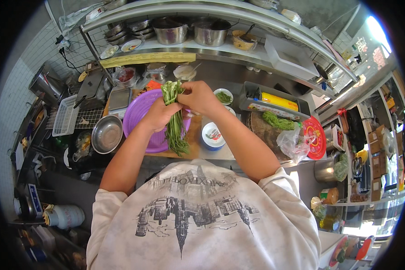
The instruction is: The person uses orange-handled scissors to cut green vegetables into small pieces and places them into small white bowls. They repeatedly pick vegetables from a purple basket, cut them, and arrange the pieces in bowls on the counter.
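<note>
My left hand (160,116) is wrapped around a long bunch of leafy green vegetables (176,133) that hangs with its thin ends downward. At the bunch's pale upper end, the fingers of my right hand (200,96) pinch some of the stems. Both hands are above a purple plastic colander basket (135,116), which the bunch partly covers. To the right of the basket stands a stack of white and blue bowls (213,132). Behind it, a small white bowl (223,97) holds green pieces.
On the right, a round wooden chopping block (261,135) bears more greens (278,121), beside a clear plastic bag (294,143) and a red tray (316,136). A grey bin (246,101) stands behind. Left are a steel bowl (107,135) and a kitchen scale (120,99). Pots (170,33) line the shelf.
</note>
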A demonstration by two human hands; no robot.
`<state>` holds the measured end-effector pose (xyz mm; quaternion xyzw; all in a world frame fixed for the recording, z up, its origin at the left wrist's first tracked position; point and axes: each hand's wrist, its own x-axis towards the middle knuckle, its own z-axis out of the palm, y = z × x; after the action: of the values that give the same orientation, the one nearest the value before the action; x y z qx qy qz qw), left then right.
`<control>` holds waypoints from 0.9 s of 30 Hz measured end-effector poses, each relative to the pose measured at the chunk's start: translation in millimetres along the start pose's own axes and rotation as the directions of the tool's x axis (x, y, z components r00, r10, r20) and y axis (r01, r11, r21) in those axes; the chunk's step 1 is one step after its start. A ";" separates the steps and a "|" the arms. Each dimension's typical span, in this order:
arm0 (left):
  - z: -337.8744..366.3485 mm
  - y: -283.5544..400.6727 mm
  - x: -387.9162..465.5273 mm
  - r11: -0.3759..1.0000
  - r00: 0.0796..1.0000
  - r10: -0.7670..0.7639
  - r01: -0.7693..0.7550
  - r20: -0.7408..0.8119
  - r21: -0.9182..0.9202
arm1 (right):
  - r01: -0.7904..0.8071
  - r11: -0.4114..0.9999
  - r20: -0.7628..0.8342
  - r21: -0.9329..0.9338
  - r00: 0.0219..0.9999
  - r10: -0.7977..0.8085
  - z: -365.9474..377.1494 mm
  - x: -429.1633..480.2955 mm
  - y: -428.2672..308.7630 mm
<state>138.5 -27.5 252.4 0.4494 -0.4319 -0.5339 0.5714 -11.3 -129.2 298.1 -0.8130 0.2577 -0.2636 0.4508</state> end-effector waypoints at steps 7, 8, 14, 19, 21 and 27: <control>-4.5 -4.0 -0.7 0.999 0.998 0.046 -0.046 0.034 -0.008 | -0.081 0.976 -0.009 0.204 0.996 0.085 9.6 -2.7 7.0; -4.5 -3.6 -0.4 0.999 0.998 0.045 -0.046 0.043 0.010 | -0.065 0.976 -0.002 0.206 0.998 0.067 10.5 -2.2 8.4; -5.3 -1.8 3.3 0.998 0.999 0.052 -0.052 0.008 -0.025 | -0.111 0.964 -0.024 0.240 0.992 0.120 13.4 1.8 16.7; -14.3 -8.7 17.4 0.991 0.999 0.032 -0.033 0.003 0.131 | -0.019 0.999 -0.070 -0.032 0.997 0.016 14.3 12.8 24.7; -17.6 -13.9 25.2 0.983 0.999 0.035 -0.032 -0.014 0.180 | -0.089 0.996 0.003 0.013 0.996 0.089 10.4 21.1 29.8; -32.0 -18.4 32.5 0.989 0.979 0.061 -0.034 -0.193 0.141 | 0.157 0.959 -0.222 0.235 0.969 -0.104 23.4 23.5 55.3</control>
<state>167.3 -58.7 227.8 0.5277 -0.4198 -0.4420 0.5916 11.3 -156.2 244.0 -0.7327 0.2134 -0.4067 0.5022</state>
